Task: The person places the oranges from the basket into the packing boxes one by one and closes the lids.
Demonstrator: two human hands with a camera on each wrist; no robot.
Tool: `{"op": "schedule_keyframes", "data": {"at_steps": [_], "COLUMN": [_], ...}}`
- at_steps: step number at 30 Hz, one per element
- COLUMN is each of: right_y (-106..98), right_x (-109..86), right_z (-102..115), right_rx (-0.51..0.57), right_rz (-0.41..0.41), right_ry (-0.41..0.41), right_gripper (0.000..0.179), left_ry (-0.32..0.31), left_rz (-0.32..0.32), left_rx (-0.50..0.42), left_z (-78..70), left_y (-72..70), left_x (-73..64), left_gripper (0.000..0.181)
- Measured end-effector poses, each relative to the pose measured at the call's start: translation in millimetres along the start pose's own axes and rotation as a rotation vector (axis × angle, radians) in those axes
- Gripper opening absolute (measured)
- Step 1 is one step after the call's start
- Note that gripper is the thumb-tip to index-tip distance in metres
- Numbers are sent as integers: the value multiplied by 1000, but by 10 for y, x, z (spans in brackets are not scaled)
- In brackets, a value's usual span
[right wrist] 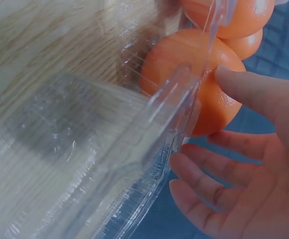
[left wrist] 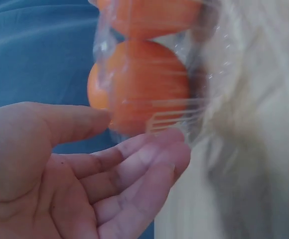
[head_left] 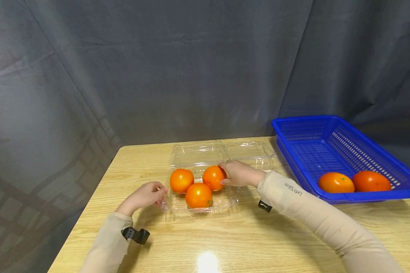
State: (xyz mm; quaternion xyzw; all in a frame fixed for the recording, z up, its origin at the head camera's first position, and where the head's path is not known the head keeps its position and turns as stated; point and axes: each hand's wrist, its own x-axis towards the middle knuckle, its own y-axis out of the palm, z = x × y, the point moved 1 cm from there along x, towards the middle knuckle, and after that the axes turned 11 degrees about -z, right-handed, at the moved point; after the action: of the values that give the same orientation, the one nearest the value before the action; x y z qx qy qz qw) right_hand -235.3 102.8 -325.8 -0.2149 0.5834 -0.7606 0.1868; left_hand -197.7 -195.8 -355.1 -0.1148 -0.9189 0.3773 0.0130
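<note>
Three oranges sit in an uncovered clear plastic clamshell box (head_left: 222, 207): a left one (head_left: 181, 181), a front one (head_left: 198, 195) and a right one (head_left: 213, 177). My right hand (head_left: 240, 173) grips the right orange, its thumb on one side and a forefinger on the other, as the right wrist view shows. My left hand (head_left: 145, 196) is at the box's left edge. There its fingertips touch or nearly touch the plastic, thumb and fingers apart. The left wrist view shows an orange (left wrist: 139, 84) behind the clear wall.
A second clear plastic box (head_left: 248, 150) lies at the back, partly hidden by my right arm. On the right stands a blue basket (head_left: 290, 151) holding an orange (head_left: 336, 182) and another orange (head_left: 371, 181). A grey curtain (head_left: 191, 76) hangs behind the wooden table (head_left: 177, 246).
</note>
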Motion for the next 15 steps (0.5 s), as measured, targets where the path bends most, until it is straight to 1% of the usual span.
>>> {"op": "schedule_keyframes", "data": {"at_steps": [3,6,10,13,15], "right_y": [-20,-38,-66,-94,-112], "right_x": [3,15,42,59,72], "right_z": [-27,-71,-125,-160,-184], "right_rx": [25,57,114,155,179], "right_rz": [-4,-15,-33,-53,-64], "right_ry": [-1,1,29,54,67], "right_gripper": [56,54,50,46,44], "left_ry": [1,-8,-9,-2,-2], "left_rz": [-26,-76,-143,-177,-189], "left_rx": [42,98,171,201,205], "left_z": [-30,-64,-95,-106,-112], "left_y": [-57,-105,-140,-149,-154], "left_x": [46,100,174,228,262], "left_gripper": [31,34,36,37,39]}}
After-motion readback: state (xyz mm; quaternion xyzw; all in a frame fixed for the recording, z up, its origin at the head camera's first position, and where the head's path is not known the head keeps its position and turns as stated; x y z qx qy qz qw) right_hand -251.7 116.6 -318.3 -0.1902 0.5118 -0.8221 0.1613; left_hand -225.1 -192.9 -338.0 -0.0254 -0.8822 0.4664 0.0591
